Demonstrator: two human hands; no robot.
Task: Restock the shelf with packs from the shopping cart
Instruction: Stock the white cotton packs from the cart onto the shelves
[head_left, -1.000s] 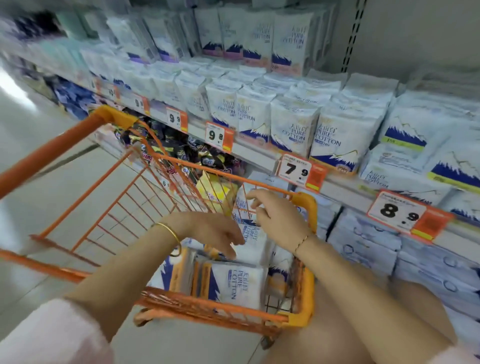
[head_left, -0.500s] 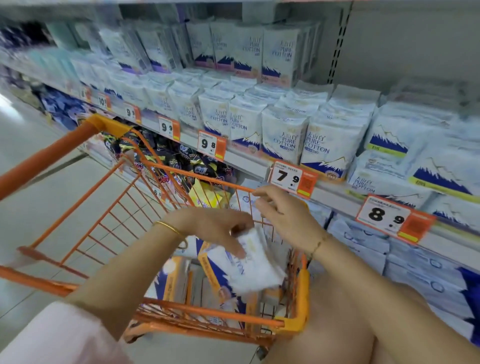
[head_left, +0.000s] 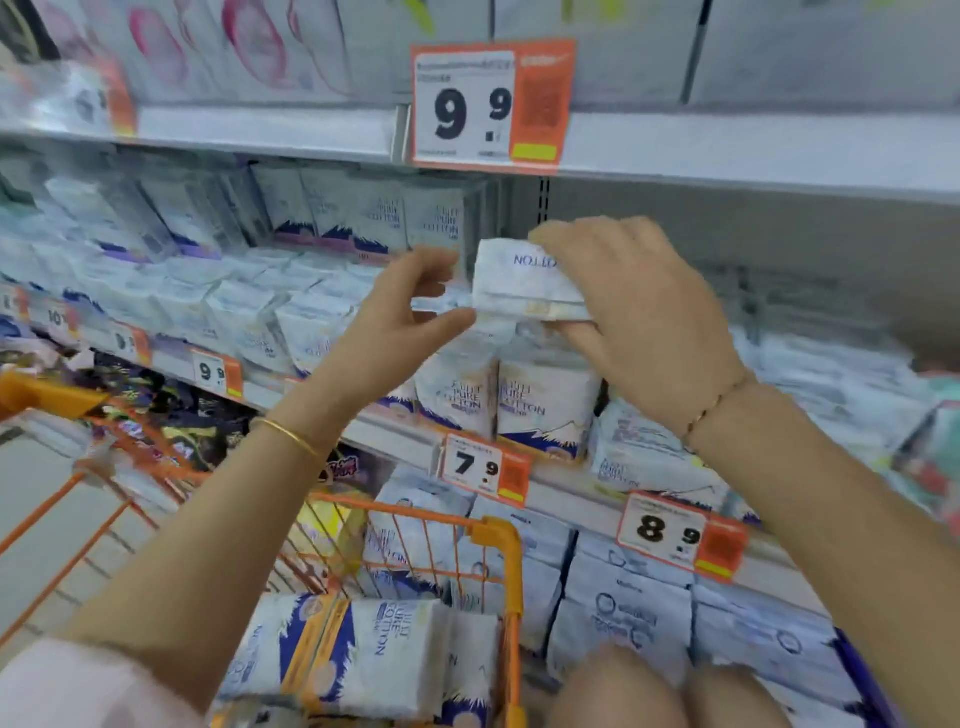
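The right hand (head_left: 639, 312) grips a white pack (head_left: 519, 280) from its right end, fingers over the top and thumb beneath. The pack lies flat with its long axis running left-right and its "COTTON" print upside down. The left hand (head_left: 400, 317) is half-curled at the pack's left edge, though whether it grips is unclear. The pack is just above the upright packs (head_left: 540, 405) on the shelf (head_left: 571, 486). Below is the orange shopping cart (head_left: 506, 535).
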